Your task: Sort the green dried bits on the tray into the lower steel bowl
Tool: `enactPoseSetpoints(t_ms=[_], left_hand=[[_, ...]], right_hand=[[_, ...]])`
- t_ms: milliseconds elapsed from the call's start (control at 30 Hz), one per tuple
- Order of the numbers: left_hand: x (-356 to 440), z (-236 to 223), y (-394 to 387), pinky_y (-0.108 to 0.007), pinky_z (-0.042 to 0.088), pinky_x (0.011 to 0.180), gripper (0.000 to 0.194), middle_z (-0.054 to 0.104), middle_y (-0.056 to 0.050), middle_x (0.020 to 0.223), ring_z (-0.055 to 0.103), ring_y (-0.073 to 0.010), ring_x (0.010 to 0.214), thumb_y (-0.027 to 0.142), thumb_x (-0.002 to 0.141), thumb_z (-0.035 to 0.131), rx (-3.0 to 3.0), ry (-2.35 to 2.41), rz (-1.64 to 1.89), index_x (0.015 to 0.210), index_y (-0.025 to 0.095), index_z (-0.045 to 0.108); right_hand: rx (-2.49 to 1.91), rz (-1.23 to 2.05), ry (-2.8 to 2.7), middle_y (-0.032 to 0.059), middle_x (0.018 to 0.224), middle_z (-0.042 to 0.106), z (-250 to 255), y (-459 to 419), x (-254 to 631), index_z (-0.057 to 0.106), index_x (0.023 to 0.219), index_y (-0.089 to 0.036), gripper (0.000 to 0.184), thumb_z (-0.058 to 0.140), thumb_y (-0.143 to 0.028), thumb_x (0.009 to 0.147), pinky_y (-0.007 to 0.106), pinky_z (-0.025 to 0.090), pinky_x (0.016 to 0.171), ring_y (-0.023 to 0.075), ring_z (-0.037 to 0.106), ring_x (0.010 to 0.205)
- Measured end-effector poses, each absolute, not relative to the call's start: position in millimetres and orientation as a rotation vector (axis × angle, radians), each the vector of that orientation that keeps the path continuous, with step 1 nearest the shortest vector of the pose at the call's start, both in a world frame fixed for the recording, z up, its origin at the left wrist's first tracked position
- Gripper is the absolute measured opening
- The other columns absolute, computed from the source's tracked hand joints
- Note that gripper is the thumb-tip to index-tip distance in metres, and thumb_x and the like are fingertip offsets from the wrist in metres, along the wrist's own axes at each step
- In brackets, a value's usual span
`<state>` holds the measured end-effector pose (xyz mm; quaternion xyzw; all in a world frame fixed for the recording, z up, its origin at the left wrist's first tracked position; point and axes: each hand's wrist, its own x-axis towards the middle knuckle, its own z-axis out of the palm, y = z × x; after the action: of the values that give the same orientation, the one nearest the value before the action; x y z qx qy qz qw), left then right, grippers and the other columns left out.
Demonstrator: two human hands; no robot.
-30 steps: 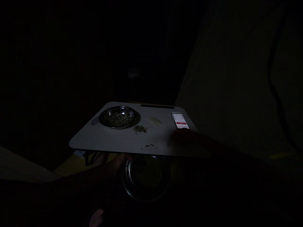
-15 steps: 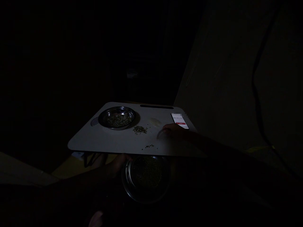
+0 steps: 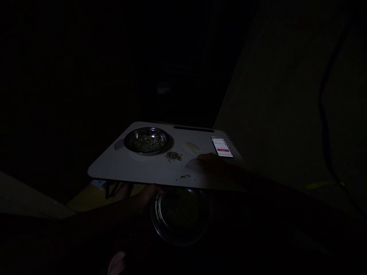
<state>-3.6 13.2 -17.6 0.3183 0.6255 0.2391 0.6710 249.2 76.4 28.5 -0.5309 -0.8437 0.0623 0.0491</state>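
My left hand (image 3: 150, 193) is closed on the rim of a steel bowl (image 3: 157, 217), held just below the table's front edge. Small green grains (image 3: 183, 210) lie in that bowl. Over the white table my right hand (image 3: 210, 162) pinches a clear, curved, flat plate that looks like a protractor (image 3: 193, 165). Left of the plate sits a small heap of green grains (image 3: 173, 156), and a few loose grains (image 3: 185, 176) lie nearer the edge. Behind it is a pale, whitish patch of grains (image 3: 191, 147). Darkness hides most of both arms.
Another steel bowl (image 3: 146, 152), with pale and green grains inside, stands at the table's back left. A lit phone (image 3: 223, 148) lies at the right side of the white table (image 3: 114, 168). A dark cable (image 3: 322, 103) hangs along the right wall.
The view has shifted slightly, so the table and bowls sit a little further right. The clear plate in my right hand has moved slightly left relative to the grains. My left hand stays on the bowl.
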Motion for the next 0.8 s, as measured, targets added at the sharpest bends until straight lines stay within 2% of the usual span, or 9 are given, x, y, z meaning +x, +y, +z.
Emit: enactPoseSetpoints(t_ms=[167,400,633,800], left_hand=[[-5,-21,14,-0.027,0.032,0.040,0.015,0.047,-0.002,0.036,0.040,-0.0135,0.034,0.021,0.052,0.047,0.739,1.367,0.544,0.038,0.017,0.046],[0,8,3,-0.027,0.032,0.038,0.019,0.045,-0.002,0.032,0.038,-0.0131,0.032,0.021,0.053,0.048,0.707,1.470,0.557,0.035,0.018,0.044],[-7,-8,8,-0.028,0.032,0.038,0.017,0.048,-0.003,0.036,0.041,-0.0143,0.033,0.023,0.053,0.047,0.679,1.389,0.556,0.038,0.016,0.049],[-9,-12,9,-0.027,0.031,0.037,0.017,0.047,-0.002,0.034,0.039,-0.0126,0.031,0.023,0.053,0.048,0.687,1.353,0.560,0.038,0.015,0.050]], right_hand=[[-1.659,0.193,-2.569,0.0055,0.078,0.058,35,73,251,0.055,0.079,-0.015,0.029,0.030,-0.030,0.080,0.021,0.035,0.057,0.0129,0.053,0.069],[-1.932,0.210,-2.443,0.0077,0.075,0.059,36,58,246,0.055,0.076,-0.015,0.029,0.032,-0.033,0.078,0.021,0.033,0.050,0.0142,0.053,0.063],[-1.842,0.367,-2.312,0.0040,0.091,0.058,16,43,249,0.046,0.104,-0.023,0.032,0.031,-0.037,0.078,0.023,0.037,0.060,0.0157,0.055,0.077],[-1.803,0.325,-2.274,0.0033,0.097,0.057,14,36,249,0.045,0.107,-0.024,0.035,0.032,-0.039,0.078,0.025,0.038,0.067,0.0171,0.053,0.083]])
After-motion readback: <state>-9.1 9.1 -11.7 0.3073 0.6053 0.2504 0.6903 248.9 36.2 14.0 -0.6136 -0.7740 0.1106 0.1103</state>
